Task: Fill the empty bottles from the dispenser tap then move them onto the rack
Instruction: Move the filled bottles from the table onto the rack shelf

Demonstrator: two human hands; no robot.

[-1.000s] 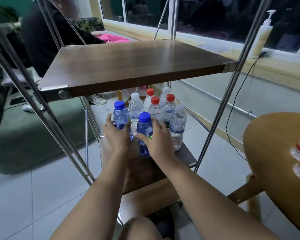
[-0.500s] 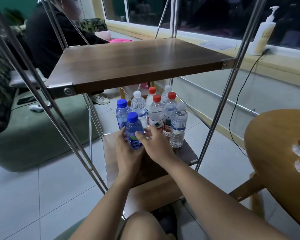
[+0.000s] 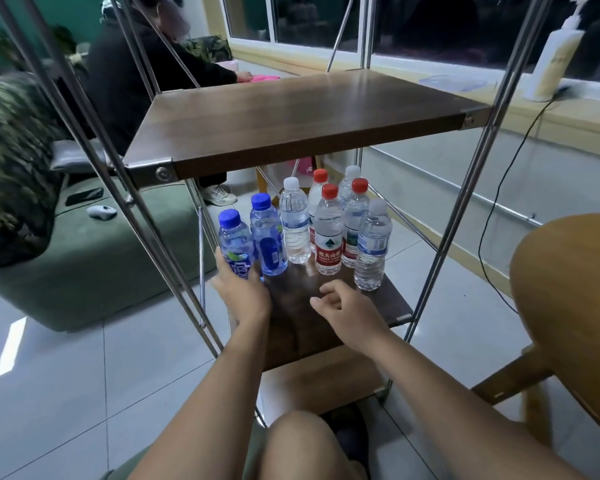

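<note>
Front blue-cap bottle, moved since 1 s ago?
Yes, leftward: the front blue-cap bottle was right of the other blue-cap bottle, now left of it, in the left hand.

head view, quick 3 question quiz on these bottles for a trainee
1. True or false: the right hand is holding something.
2. How many red-capped bottles stand on the lower shelf?
3. The left hand grips the leftmost bottle. Its cap is: A red, B white, C blue.
Key: 1 false, it holds nothing. 2 three. 3 C.
</note>
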